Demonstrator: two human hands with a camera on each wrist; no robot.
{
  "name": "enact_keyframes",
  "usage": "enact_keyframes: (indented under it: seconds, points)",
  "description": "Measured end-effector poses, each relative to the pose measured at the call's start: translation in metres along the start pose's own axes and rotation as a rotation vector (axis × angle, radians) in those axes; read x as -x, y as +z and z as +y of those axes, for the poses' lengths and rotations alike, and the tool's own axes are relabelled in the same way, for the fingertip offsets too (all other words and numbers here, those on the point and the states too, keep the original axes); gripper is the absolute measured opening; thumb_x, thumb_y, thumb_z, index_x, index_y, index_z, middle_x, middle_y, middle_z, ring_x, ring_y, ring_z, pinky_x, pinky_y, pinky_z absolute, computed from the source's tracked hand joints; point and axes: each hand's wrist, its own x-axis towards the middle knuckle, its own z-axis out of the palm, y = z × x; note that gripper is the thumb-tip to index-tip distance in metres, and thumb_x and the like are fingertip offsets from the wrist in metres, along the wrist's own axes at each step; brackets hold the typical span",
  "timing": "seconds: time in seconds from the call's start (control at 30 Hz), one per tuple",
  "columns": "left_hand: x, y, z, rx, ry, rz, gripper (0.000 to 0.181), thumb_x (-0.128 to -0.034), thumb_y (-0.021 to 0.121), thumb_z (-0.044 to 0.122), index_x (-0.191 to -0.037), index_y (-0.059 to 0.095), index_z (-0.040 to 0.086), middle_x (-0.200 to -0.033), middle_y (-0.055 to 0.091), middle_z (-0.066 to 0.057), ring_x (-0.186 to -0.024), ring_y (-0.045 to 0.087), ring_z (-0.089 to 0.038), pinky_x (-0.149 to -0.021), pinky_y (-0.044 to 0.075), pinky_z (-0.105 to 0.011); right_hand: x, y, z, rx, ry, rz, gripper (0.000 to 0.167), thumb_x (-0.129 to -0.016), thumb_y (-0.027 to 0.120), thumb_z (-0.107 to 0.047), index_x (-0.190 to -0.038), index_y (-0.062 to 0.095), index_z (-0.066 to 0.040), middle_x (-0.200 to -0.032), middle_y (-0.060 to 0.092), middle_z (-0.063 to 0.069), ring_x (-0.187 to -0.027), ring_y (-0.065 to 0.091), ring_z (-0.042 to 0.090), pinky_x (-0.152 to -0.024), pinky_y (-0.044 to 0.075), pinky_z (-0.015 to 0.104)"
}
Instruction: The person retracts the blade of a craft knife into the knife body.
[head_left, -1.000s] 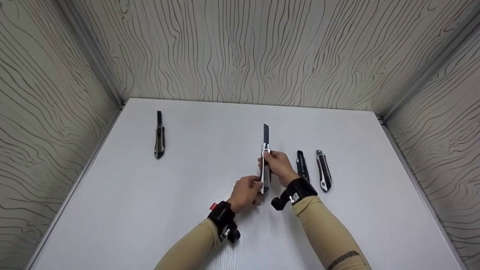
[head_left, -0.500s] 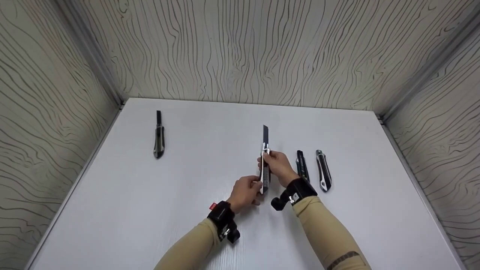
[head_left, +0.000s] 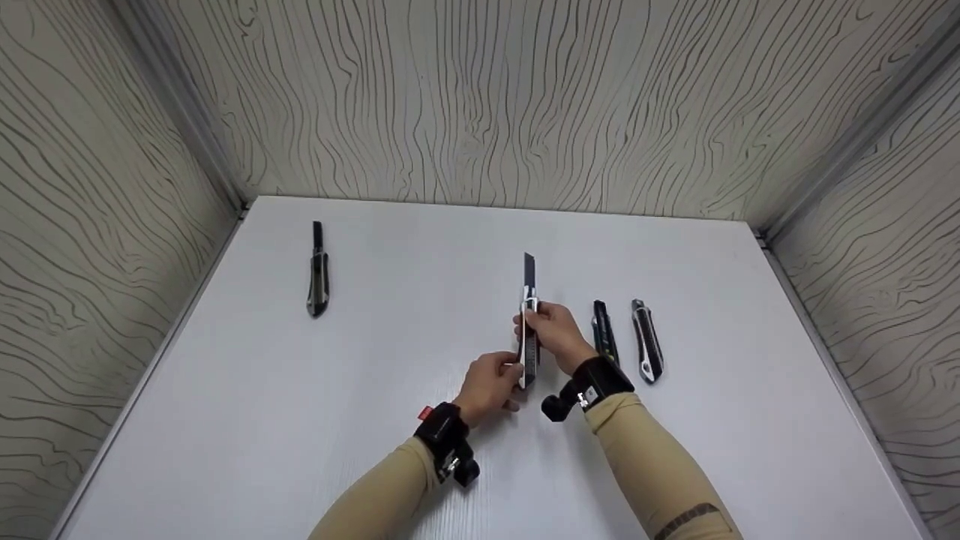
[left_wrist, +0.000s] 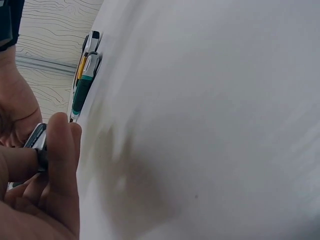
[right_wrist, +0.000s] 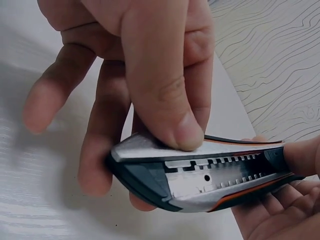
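A silver and black snap-off utility knife (head_left: 529, 352) with orange edging is held between both hands, its blade (head_left: 529, 270) extended and pointing away. My left hand (head_left: 487, 384) pinches its butt end, thumb on top, as the right wrist view shows closely. Higher up the handle, my right hand (head_left: 556, 330) grips it with the thumb (right_wrist: 302, 156) on the dark slider in the slotted channel. In the left wrist view, fingers of the left hand (left_wrist: 50, 185) hide most of the knife's end (left_wrist: 36, 136).
Right of the hands lie a black and green utility knife (head_left: 604, 334) and a silver and black one (head_left: 648, 341). At the far left lies another utility knife (head_left: 319, 281), blade out. Wood-patterned walls (head_left: 480, 97) border the white table (head_left: 405, 300).
The right thumb has slid slightly back along the handle toward the butt end. The blade tip sits a little lower and the exposed blade looks slightly shorter. The left hand barely moved.
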Motion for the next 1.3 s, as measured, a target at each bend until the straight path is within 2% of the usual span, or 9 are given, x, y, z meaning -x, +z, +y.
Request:
enact_keyframes:
  seconds: [0.37, 0.6, 0.8, 1.03, 1.3]
  points:
    - [-0.0002, 0.0013, -0.0022, 0.010, -0.005, 0.012, 0.029, -0.0968, 0.054, 0.011, -0.121, 0.061, -0.003, -0.081, 0.071, -0.011, -0.065, 0.069, -0.021, -0.049, 0.058, -0.028, 0.0008, -0.0008, 0.0013, -0.047, -0.020, -0.009, 0.030, -0.101, 0.048, -0.008, -0.126, 0.053, 0.009, -0.104, 0.068, 0.014, -0.085, 0.065, 0.013, -0.079, 0.055, 0.025]
    - [-0.0002, 0.0015, -0.0020, 0.005, -0.008, 0.017, 0.029, -0.0973, 0.054, 0.011, -0.122, 0.061, -0.002, -0.082, 0.072, -0.012, -0.060, 0.067, -0.018, -0.049, 0.057, -0.028, 0.0050, -0.0039, 0.0000, -0.044, -0.037, -0.048, 0.031, -0.101, 0.046, -0.007, -0.127, 0.051, 0.009, -0.111, 0.067, 0.018, -0.087, 0.066, 0.014, -0.080, 0.054, 0.025]
    - [-0.0004, 0.0014, -0.0015, 0.019, -0.014, 0.004, 0.030, -0.0981, 0.053, 0.010, -0.124, 0.060, -0.003, -0.086, 0.071, -0.009, -0.054, 0.062, -0.014, -0.049, 0.057, -0.027, 0.0064, -0.0036, -0.0009, -0.024, -0.020, -0.034, 0.032, -0.101, 0.047, -0.008, -0.129, 0.050, 0.007, -0.117, 0.065, 0.019, -0.091, 0.065, 0.014, -0.084, 0.053, 0.026]
    - [0.0018, 0.0011, -0.0001, 0.005, -0.013, 0.012, 0.030, -0.0979, 0.054, 0.011, -0.123, 0.060, -0.003, -0.084, 0.071, -0.009, -0.052, 0.061, -0.012, -0.048, 0.057, -0.027, 0.0068, -0.0046, -0.0001, -0.036, -0.024, -0.045, 0.032, -0.101, 0.046, -0.006, -0.129, 0.049, 0.008, -0.112, 0.066, 0.017, -0.089, 0.064, 0.013, -0.082, 0.054, 0.025]
    - [0.0030, 0.0019, -0.0009, 0.017, -0.031, 0.008, 0.029, -0.0977, 0.055, 0.011, -0.122, 0.060, -0.004, -0.083, 0.070, -0.009, -0.055, 0.062, -0.013, -0.049, 0.057, -0.027, 0.0091, -0.0055, 0.0011, -0.018, -0.011, -0.057, 0.036, -0.101, 0.047, -0.006, -0.135, 0.047, 0.006, -0.125, 0.062, 0.022, -0.095, 0.065, 0.014, -0.088, 0.054, 0.027]
